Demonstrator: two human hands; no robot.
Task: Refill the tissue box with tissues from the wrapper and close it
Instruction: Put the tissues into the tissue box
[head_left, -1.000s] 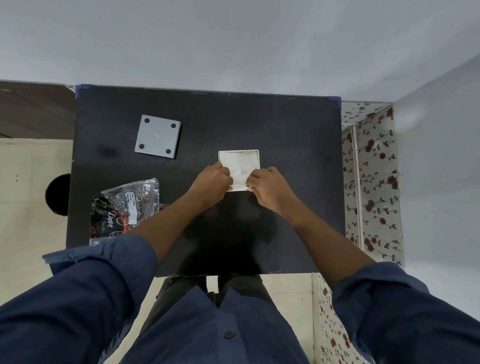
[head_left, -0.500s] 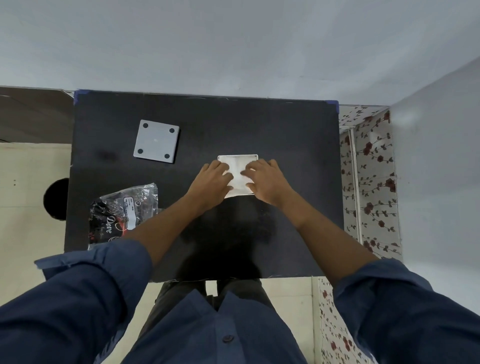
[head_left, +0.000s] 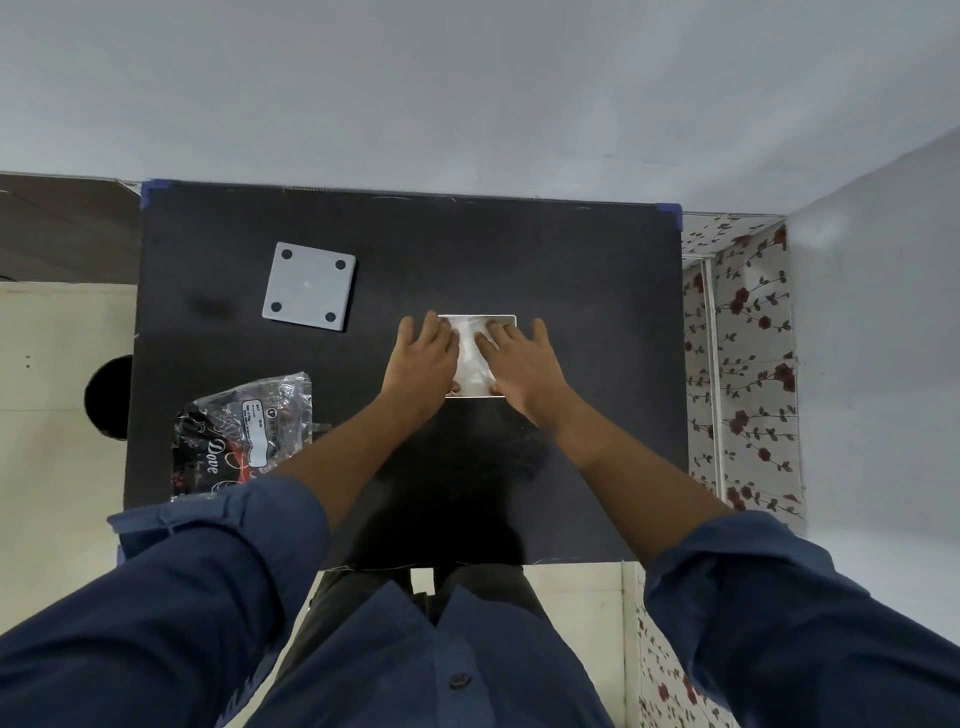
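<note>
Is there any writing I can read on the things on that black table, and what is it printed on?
"Dove": white script on the dark, crinkled plastic wrapper.
White label on the same wrapper: small print, too blurred to read.
Grey square lid and tissue box: no writing visible.

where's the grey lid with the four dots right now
In the head view the grey lid lies flat on the black table, far left, beyond the wrapper and left of the tissue box, untouched.
</note>
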